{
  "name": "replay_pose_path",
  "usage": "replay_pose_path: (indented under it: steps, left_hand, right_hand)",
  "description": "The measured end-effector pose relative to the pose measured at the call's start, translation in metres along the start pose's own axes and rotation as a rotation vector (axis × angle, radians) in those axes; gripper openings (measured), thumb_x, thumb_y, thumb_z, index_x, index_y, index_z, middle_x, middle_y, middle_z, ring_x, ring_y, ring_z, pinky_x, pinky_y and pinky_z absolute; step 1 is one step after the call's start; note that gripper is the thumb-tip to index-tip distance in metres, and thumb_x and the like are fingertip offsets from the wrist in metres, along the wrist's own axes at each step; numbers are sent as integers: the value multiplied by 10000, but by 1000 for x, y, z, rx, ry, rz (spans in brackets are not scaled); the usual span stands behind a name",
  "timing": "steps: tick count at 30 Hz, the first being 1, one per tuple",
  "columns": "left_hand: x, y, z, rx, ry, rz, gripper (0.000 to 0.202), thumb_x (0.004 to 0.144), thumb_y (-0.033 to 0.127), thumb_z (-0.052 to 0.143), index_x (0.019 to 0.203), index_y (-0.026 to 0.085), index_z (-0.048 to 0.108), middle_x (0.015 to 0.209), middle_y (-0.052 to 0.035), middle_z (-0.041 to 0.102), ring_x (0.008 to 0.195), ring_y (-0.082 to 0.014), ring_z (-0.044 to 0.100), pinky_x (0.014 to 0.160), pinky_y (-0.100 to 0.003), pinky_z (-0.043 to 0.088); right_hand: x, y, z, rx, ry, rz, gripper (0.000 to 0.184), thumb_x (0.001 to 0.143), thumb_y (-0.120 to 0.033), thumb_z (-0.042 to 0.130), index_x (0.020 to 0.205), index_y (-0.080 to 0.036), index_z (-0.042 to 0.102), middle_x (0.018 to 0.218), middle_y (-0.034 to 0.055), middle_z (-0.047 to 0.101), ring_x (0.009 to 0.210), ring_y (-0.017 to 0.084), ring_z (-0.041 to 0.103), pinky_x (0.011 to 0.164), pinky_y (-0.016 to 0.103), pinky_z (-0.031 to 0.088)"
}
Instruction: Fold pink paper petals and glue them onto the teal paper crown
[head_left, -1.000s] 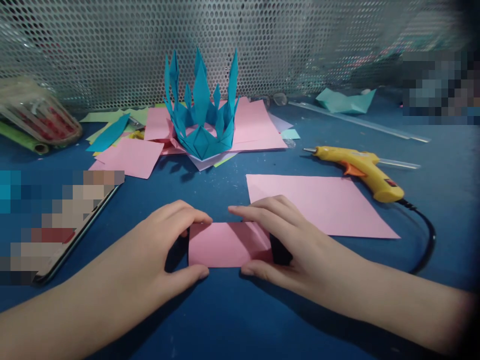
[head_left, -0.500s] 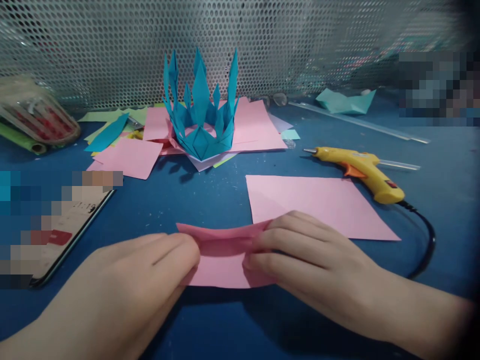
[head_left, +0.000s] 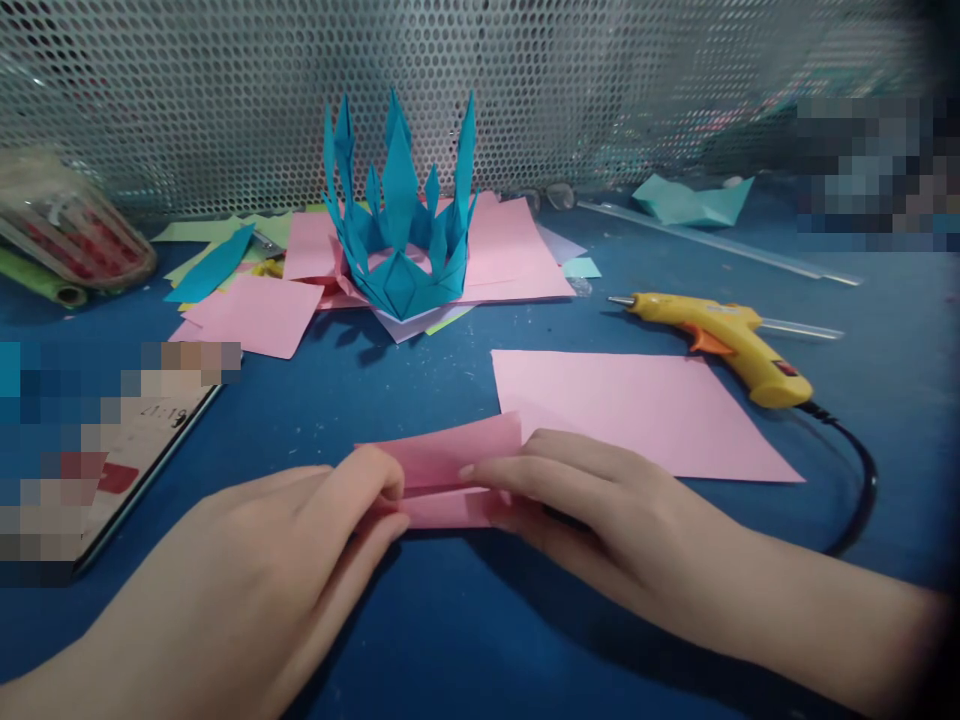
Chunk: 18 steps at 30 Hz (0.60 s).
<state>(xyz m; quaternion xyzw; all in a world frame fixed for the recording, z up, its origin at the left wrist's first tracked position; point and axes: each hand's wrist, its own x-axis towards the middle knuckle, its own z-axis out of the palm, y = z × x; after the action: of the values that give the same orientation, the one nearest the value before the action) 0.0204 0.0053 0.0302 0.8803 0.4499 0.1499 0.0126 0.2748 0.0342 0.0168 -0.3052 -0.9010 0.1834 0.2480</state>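
Pink paper (head_left: 450,465), half folded, is pinned to the blue table (head_left: 465,620) at both ends by the left hand (head_left: 300,540) and right hand (head_left: 592,500), fingertips pressed flat so the crease is kept aligned.

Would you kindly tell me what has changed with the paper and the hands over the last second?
The paper, flat under both hands a second ago, was opened, and its far flap now stands raised, leaving a narrower strip. The left hand and right hand slid nearer the person and grip its ends. The pink sheet, glue gun and crown stayed put.
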Motion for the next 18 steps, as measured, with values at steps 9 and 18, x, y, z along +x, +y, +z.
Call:
replay_pose_path:
  steps: [9,18]
  left_hand:
    - [-3,6,13,88,56,114,318,936,261,496,1158,238,722,1075,-79,766,1055,-278,691,925,-421,579]
    - [-26,7,29,254,142,327,393,918,38,381,1169,147,663,1077,-78,777,1022,-252,687,931,-378,540]
  right_hand:
    - [2,-1,2,-21,-52,-22,342,1014,-93,416,1105,-148,741,859,93,689,753,174,667,660,257,559]
    - [-2,-2,7,-46,-42,-2,326,1000,-83,450,1136,-133,743,873,101,666,768,181,641,676,263,571]
